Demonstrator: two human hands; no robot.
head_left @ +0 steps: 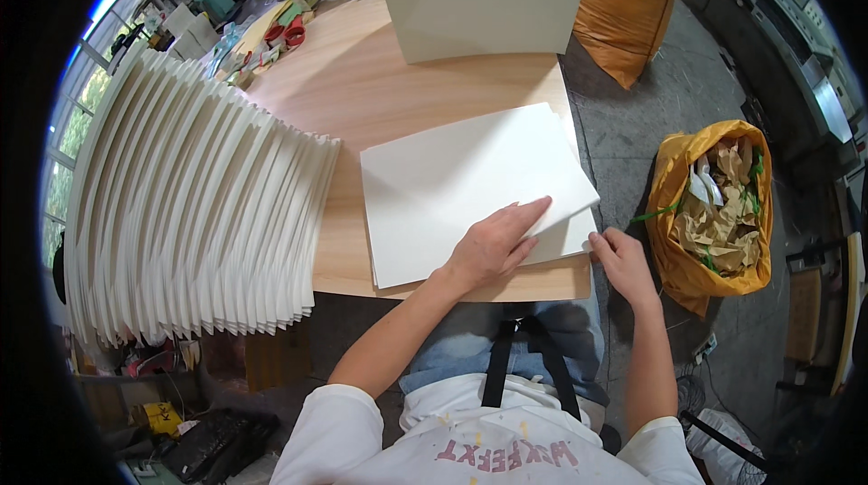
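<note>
A few white paper sheets (470, 169) lie slightly fanned on the wooden table near its front right corner. My left hand (493, 245) rests on the top one by its near edge, index finger stretched out and palm down. At the corner of a lower sheet (574, 236), which sticks out from under the top one, my right hand (626, 268) has thumb and fingers closed in a pinch. To the left stands a tall stack of white folded sheets (208, 214), its layers spread like a fan.
A pale upright board or box (488, 1) stands at the table's (325, 78) back. Red tape rolls (287, 33) and small items lie far left. On the floor at right are an open yellow sack (665, 205) of crumpled brown paper and an orange-brown sack (624, 6).
</note>
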